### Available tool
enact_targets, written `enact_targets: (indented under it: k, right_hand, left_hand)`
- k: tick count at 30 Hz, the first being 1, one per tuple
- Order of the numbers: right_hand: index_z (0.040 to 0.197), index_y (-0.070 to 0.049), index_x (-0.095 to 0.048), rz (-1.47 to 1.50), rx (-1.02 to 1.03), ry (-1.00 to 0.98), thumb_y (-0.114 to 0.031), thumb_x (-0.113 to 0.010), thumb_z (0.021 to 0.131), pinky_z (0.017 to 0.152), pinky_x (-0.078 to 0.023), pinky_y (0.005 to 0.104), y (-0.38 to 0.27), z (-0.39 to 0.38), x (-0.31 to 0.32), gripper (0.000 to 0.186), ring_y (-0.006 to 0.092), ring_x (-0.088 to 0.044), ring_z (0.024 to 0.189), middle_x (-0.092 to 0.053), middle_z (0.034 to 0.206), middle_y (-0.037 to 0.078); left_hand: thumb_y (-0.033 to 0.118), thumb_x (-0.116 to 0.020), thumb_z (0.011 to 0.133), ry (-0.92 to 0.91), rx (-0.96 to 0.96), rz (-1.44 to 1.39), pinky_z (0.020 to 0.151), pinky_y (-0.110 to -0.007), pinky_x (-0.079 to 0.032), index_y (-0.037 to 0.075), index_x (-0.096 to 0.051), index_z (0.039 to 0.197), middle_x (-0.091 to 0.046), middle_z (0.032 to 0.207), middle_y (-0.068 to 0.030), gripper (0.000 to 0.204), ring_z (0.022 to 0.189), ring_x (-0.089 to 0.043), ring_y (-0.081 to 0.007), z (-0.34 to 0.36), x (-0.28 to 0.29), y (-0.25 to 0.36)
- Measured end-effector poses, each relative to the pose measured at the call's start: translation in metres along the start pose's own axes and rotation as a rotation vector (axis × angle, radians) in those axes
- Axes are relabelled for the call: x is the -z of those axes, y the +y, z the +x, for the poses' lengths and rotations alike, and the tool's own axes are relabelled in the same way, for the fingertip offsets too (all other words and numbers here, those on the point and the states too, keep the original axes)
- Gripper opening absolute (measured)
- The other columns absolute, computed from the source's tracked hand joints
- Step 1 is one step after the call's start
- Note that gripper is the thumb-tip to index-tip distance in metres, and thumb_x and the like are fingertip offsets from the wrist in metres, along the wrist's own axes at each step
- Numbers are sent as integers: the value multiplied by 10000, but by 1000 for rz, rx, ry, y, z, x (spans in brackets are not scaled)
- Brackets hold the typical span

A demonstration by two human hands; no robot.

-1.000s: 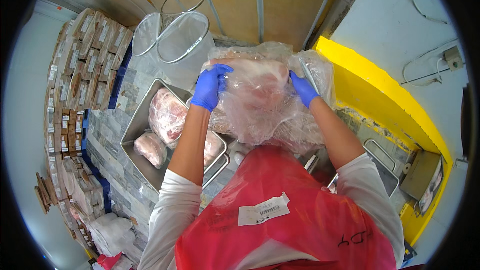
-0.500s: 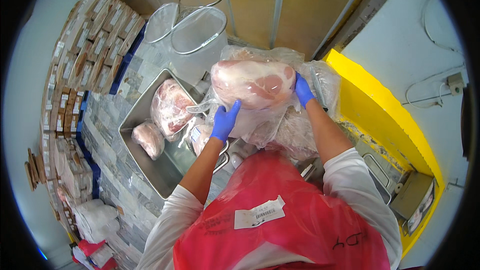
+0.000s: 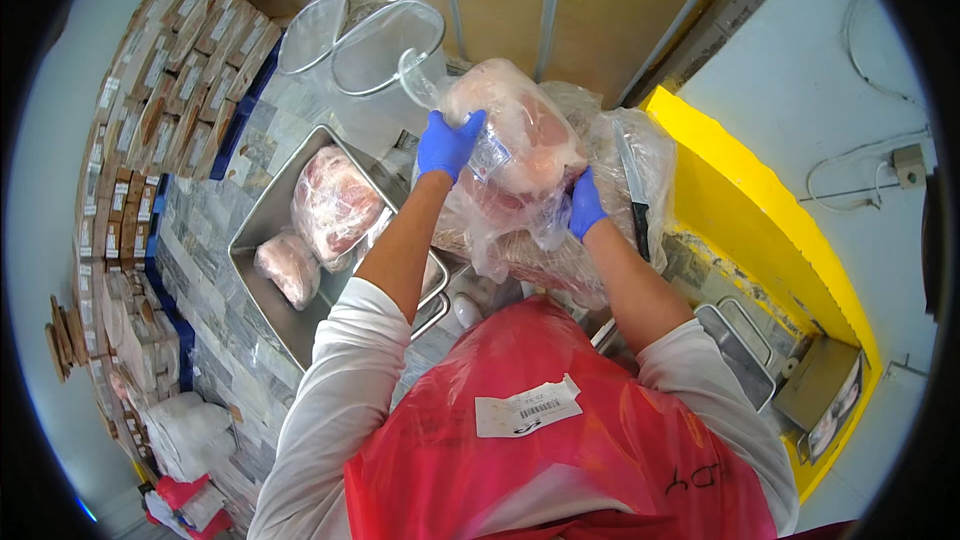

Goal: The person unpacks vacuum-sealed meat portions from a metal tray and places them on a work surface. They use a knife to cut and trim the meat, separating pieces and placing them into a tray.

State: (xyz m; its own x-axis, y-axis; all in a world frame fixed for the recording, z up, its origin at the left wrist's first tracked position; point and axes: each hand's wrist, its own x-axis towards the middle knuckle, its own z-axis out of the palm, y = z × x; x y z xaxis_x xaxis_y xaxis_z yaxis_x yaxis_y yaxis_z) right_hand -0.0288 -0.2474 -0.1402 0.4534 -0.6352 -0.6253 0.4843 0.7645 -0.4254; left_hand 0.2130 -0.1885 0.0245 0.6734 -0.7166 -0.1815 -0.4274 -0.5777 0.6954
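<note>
Between my blue-gloved hands is a large piece of raw meat (image 3: 515, 130) in clear plastic wrap, tilted with one end toward the upper left. My left hand (image 3: 448, 145) grips the wrap at its left side, beside a small label, fingers closed. At the lower right my right hand (image 3: 587, 205) is closed on the wrapped meat, its fingertips partly hidden. Beneath lies more meat in clear plastic (image 3: 545, 255). A black-handled knife (image 3: 637, 190) rests on the plastic right of my right hand. To the left, a steel tub (image 3: 262, 305) holds several wrapped meat pieces (image 3: 335, 205).
Clear bags on metal hoops (image 3: 390, 50) stand at the back. A yellow barrier (image 3: 770, 220) curves along the right, with steel pans (image 3: 738, 350) beside it. Stacked boxes (image 3: 190, 70) on blue pallets line the far left.
The meat has been turned from lying crosswise to tilted, and its label now shows. My left hand moved up along its side; my right hand moved down to its lower end. The knife is now uncovered.
</note>
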Motion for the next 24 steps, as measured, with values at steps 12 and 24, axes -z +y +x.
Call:
enact_targets:
  k: [12,24]
  right_hand:
    - [1114,-65,-677,-771,-96,133,-516,-416,1011,780,-553,464,61,-75,50,531,329,-698,825,-734,940,122]
    - [1039,-85,-686,-1966,863,-64,-337,-621,890,797,-510,532,21,-143,-51,300,398,-643,908,-670,994,210]
  left_hand:
    - [357,-542,950,-256,-149,410,881,-507,-501,15,-673,1059,-675,1065,-271,382,1006,-643,-442,-74,18,-159]
    - [115,-557,904,154,54,-22,694,-375,-524,22,-758,998,-737,922,-134,241,771,-675,-286,-79,194,-357]
